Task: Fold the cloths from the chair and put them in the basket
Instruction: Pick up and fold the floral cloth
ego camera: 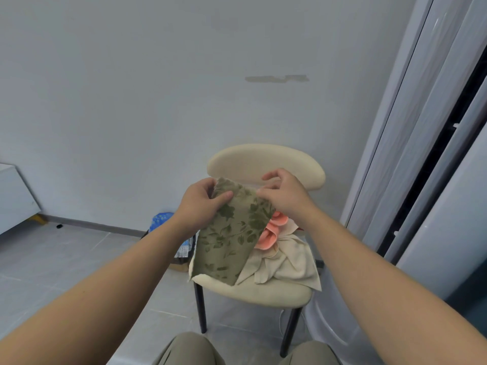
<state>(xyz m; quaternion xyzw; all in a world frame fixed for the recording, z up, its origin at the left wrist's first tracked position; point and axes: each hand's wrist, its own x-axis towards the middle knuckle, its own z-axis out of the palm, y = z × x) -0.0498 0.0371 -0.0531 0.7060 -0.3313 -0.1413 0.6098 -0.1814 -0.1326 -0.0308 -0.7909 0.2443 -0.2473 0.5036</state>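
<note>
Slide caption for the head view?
Left hand and right hand pinch a green floral cloth over a cream chair holding a beige cloth and a coral cloth.

container [180, 266] beside chair [263, 164] mostly hidden behind left forearm [147, 248], floral cloth [232, 233]; knees [189, 349] cut off at bottom edge.

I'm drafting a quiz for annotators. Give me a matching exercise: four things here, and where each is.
Things: 1 olive-green floral cloth; 2 coral-pink cloth; 3 plain beige cloth; 4 blue patterned object.
Places: A floor, left of the cream padded chair; B pinched by left hand and right hand; C seat, corner over its edge; D seat, nearest the backrest.
Pairs: 1-B, 2-D, 3-C, 4-A.
</note>
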